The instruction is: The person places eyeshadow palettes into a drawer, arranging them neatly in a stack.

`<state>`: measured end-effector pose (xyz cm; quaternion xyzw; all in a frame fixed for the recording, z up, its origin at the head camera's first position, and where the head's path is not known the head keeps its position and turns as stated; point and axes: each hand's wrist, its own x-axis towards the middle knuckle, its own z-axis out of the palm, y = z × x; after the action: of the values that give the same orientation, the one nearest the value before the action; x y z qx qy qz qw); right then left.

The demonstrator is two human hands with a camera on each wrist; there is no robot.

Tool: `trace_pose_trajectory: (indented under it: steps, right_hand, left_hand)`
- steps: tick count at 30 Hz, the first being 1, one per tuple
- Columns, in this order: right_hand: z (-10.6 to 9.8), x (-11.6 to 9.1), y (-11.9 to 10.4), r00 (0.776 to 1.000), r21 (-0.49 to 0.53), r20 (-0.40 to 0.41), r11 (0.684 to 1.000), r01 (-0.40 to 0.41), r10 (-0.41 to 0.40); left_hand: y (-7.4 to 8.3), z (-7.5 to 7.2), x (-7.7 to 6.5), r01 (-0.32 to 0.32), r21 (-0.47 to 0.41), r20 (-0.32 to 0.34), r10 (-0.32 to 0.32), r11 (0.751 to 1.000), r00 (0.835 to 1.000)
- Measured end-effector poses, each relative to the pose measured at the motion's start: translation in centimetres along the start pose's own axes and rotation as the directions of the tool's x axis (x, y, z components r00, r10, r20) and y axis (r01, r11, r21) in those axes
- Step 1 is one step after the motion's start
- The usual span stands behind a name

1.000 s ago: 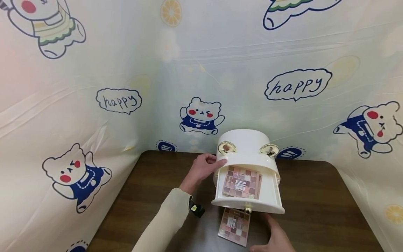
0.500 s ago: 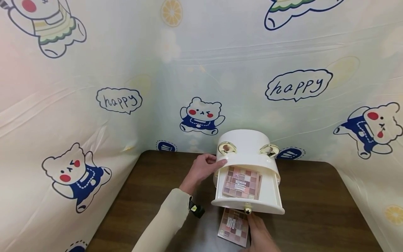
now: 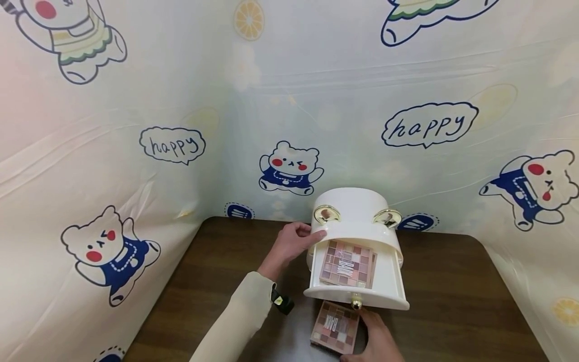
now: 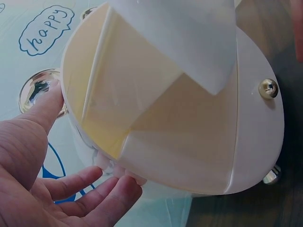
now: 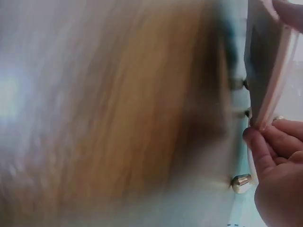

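A white cosmetic organizer (image 3: 350,203) with two gold ring-shaped fittings stands at the back of the table, its drawer (image 3: 388,271) pulled out. Inside the drawer lie eyeshadow palettes (image 3: 346,265), stacked with their edges offset. My left hand (image 3: 291,244) rests at the organizer's left side, thumb on the front edge and fingertips against the side wall, as the left wrist view shows. In front of the drawer, my right hand (image 3: 377,339) pinches another eyeshadow palette (image 3: 334,327) by its right edge. This palette (image 5: 267,66) is tilted on edge in the right wrist view.
A gold knob (image 3: 356,304) sticks out from the drawer front, just above the held palette. The brown wooden table (image 3: 452,301) extends to both sides. Printed cloth (image 3: 289,100) with bears and "happy" bubbles stands close behind the organizer. A black strap (image 3: 281,300) is on my left wrist.
My right hand has moved left to the loose palette and pinched its right edge, and the palette has shifted and tilted slightly. My left hand, the organizer and the drawer have stayed put.
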<state>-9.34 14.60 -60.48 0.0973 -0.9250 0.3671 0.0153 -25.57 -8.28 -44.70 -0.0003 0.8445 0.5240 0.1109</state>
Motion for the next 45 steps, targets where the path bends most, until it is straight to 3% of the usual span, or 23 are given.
trace_pose_trajectory:
  steps: [12, 21, 29, 38, 41, 45]
  right_hand:
    - [-4.0, -2.5, -0.8, 0.986, 0.131, -0.018, 0.978, -0.161, 0.164]
    - [-7.3, -4.0, -0.6, 0.936, 0.054, -0.061, 0.937, -0.345, 0.348]
    - [-9.7, -4.6, 1.0, 0.839, 0.156, -0.063, 0.835, -0.527, 0.541]
    - [-11.6, -5.4, 3.7, 0.76, 0.263, -0.056, 0.743, -0.615, 0.648]
    - [-12.1, -5.5, 4.3, 0.723, 0.295, -0.068, 0.706, -0.644, 0.687]
    - [-12.8, -5.6, 4.5, 0.683, 0.335, -0.152, 0.687, -0.645, 0.715]
  left_hand:
    - [0.1, 0.2, -0.1, -0.01, 0.0, 0.012, 0.01, 1.0, 1.0]
    - [0.2, 0.0, -0.1, -0.011, 0.004, 0.0, 0.011, 1.0, 1.0]
    - [0.1, 0.0, -0.1, -0.005, -0.003, 0.001, 0.005, 1.0, 1.0]
    - [-0.2, 0.0, 0.0, -0.016, 0.004, -0.004, 0.016, 1.0, 1.0]
    - [-0.2, 0.0, 0.0, -0.017, 0.006, -0.007, 0.017, 1.0, 1.0]
    - [-0.1, -0.1, -0.1, -0.009, 0.011, -0.004, 0.009, 1.0, 1.0]
